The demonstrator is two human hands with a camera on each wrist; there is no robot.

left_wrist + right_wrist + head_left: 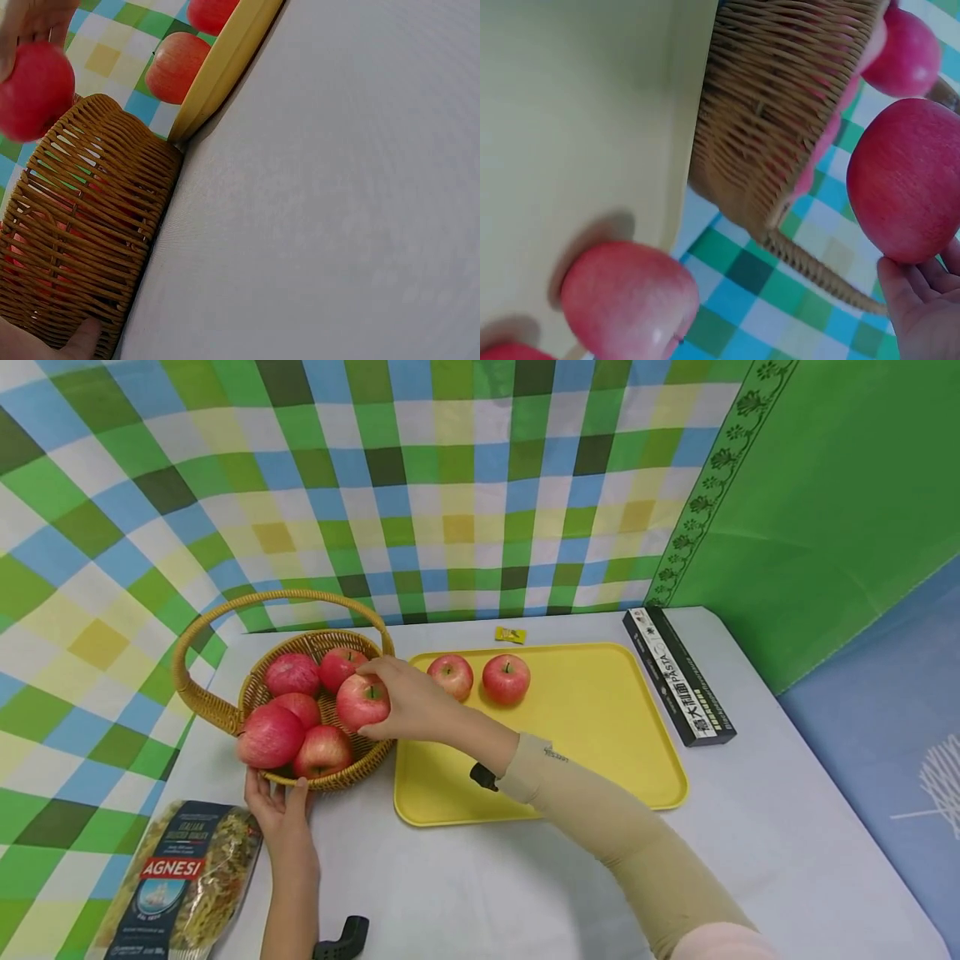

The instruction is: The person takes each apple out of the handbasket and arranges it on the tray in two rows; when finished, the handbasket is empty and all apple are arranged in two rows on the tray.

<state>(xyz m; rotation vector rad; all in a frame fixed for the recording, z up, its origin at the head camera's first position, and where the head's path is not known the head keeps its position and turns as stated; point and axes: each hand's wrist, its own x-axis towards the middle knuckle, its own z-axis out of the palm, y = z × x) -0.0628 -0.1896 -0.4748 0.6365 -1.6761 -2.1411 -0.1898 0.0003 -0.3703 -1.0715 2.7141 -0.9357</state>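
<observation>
My right hand (408, 700) pinches a red apple (363, 702) between thumb and fingers over the right side of the wicker basket (371, 762). In the right wrist view this apple (907, 180) hangs apart from the wicker wall. Several apples sit inside the basket, among them a large one (271, 737) at its left rim. My left hand (281, 814) rests against the near outer wall; in the left wrist view its thumb (84, 339) presses on the wicker. Two apples, one left (451, 677) and one right (506, 679), lie on the yellow tray (585, 735).
A bag of Agnesi pasta (176, 881) lies at the front left. Right of the tray is a black pasta box (678, 677). Behind the tray lies a small yellow packet (510, 635). The basket's tall handle (292, 596) arches over its far side. Checked cloth hangs behind.
</observation>
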